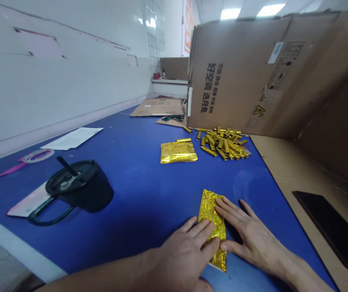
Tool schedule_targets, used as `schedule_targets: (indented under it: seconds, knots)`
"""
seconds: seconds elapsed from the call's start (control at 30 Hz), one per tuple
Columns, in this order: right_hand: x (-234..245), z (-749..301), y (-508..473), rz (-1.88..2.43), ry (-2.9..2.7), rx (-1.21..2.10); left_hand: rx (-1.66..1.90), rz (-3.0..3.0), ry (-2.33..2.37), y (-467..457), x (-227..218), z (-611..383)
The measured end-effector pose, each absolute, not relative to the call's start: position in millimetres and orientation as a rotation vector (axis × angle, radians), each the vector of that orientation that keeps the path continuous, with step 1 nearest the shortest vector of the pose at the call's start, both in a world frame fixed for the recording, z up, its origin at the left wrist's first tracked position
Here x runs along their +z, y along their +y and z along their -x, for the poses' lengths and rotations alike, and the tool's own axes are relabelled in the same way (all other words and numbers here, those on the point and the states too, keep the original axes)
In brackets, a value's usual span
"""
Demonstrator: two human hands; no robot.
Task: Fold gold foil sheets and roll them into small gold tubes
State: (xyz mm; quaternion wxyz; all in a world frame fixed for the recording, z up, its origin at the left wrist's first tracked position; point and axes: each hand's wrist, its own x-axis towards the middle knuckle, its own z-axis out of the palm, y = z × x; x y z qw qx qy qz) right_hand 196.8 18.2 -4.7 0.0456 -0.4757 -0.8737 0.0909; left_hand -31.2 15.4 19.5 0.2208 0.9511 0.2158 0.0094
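A folded packet of gold foil (211,217) lies on the blue tabletop (140,190), near the front edge. My left hand (183,255) rests flat against its left side, with the fingertips on the foil. My right hand (250,235) lies flat at its right side, fingers spread, and covers part of the upper edge. Farther back, a flat stack of gold foil sheets (178,152) sits beside a loose pile of small rolled gold foil sticks (224,142). Neither hand touches these.
A black lidded tumbler with a straw and handle (79,186) stands to the left, near a tape roll (37,155) and white papers (72,138). A large cardboard box (241,73) rises behind the pile. A dark flat panel (329,227) lies on cardboard to the right.
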Motion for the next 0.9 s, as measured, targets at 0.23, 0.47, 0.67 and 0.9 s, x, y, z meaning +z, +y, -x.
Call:
schedule_targets:
  seconds: [0.23, 0.47, 0.67, 0.9]
  knots:
    - [-4.4, -197.8, 16.4, 1.46, -2.658, 0.289, 0.054, -2.629, 0.554, 19.6, 16.1, 33.2]
    - [-5.8, -198.8, 16.8, 1.452, -2.656, 0.291, 0.05, -2.652, 0.548, 19.7, 15.1, 33.3]
    - [-3.9, -197.7, 16.1, 1.45, -2.646, 0.306, 0.055, -2.66, 0.541, 19.6, 14.8, 33.5]
    - [4.8, -195.9, 16.3, 1.494, -2.584, 0.265, 0.057, -2.666, 0.544, 19.9, 14.9, 32.6]
